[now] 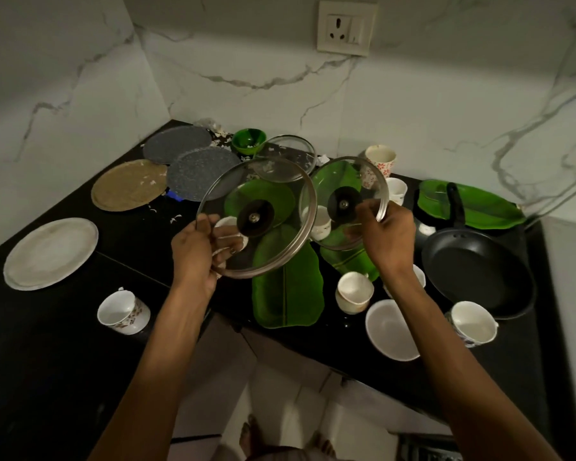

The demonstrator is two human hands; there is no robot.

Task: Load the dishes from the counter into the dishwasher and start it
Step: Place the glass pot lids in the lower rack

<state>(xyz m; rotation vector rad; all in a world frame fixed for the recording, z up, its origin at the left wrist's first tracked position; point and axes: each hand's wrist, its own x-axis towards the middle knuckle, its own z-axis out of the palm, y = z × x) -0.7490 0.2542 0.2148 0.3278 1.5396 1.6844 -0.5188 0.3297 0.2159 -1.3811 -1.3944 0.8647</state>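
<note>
Above counter [80, 234], glass lids [266, 181] in both hands [193, 257]

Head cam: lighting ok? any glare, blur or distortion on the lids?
Head view: dim, brightest on the upper wall, counter near black. Wide-angle bend curves the wall edges. The larger lid in the left hand and the smaller lid in the right hand show no strong glare; edges slightly soft.
</note>
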